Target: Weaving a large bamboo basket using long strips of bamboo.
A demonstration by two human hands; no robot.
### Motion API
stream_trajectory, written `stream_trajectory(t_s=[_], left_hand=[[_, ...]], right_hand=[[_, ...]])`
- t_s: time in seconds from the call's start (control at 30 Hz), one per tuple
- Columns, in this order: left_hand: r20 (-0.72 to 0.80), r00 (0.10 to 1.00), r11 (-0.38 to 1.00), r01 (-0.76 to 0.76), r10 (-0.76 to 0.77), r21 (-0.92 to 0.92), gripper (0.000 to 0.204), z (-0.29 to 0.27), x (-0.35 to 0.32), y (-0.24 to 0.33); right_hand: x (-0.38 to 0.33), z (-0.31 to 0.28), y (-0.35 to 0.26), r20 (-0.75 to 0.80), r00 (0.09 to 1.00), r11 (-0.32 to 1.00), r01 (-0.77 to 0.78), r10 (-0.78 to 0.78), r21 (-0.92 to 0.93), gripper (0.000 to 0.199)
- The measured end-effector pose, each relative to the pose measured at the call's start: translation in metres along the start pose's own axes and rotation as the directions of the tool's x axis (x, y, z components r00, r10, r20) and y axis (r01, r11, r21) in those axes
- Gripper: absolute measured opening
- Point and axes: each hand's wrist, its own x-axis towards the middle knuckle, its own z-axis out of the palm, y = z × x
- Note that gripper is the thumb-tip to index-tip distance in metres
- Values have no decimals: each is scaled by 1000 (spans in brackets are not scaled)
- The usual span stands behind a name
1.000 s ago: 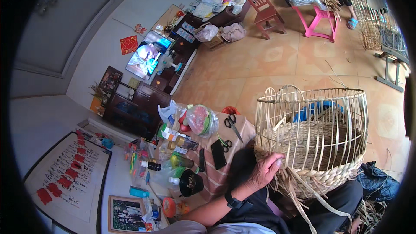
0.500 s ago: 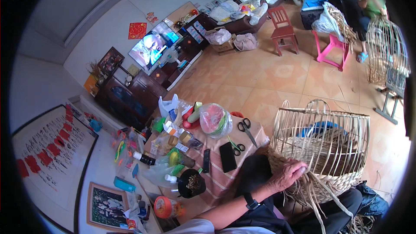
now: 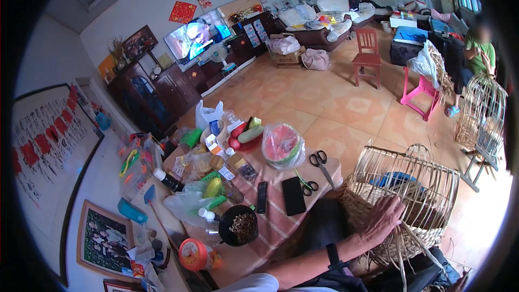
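The half-woven basket point(image 3: 373, 184) lies tilted across my lap, with bare upright stakes on one side and a tightly braided band near me. My left hand point(image 3: 383, 215), a dark watch on its wrist, curls its fingers over the woven band. Its fingertips are partly hidden among the strips. Several loose pale weaving strips point(image 3: 401, 262) hang down below this hand. Something blue point(image 3: 399, 179) shows inside the basket through the stakes. I cannot make out my right hand in the view.
Left of me, a cloth-covered table point(image 3: 275, 232) bears scissors point(image 3: 321, 166), a phone point(image 3: 294, 196), a remote point(image 3: 262, 197), wrapped watermelon point(image 3: 283, 146) and a black bowl point(image 3: 220, 226). Far right, another person point(image 3: 480, 54) sits behind a second basket point(image 3: 481, 111). A red chair point(image 3: 367, 57) and pink stool point(image 3: 420, 96) stand beyond.
My view has tilted upward, showing more of the far room. My left hand has shifted slightly right along the basket's woven band, its fingers reaching farther over it.
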Motion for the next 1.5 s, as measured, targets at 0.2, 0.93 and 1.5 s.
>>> stream_trajectory(t_s=[0.2,0.93,1.5], left_hand=[[-75,996,902,-81,55,-424,27,31,-2,-17],[167,975,903,204,-150,-378,19,14,8,-16],[155,983,897,154,-98,-414,26,14,6,-29]], right_hand=[[-35,-22,-103,-109,994,1000,0,2,16,41],[-66,175,-137,324,919,304,382,-225,-873,18],[-81,185,-145,332,930,348,366,-154,-863,27]])
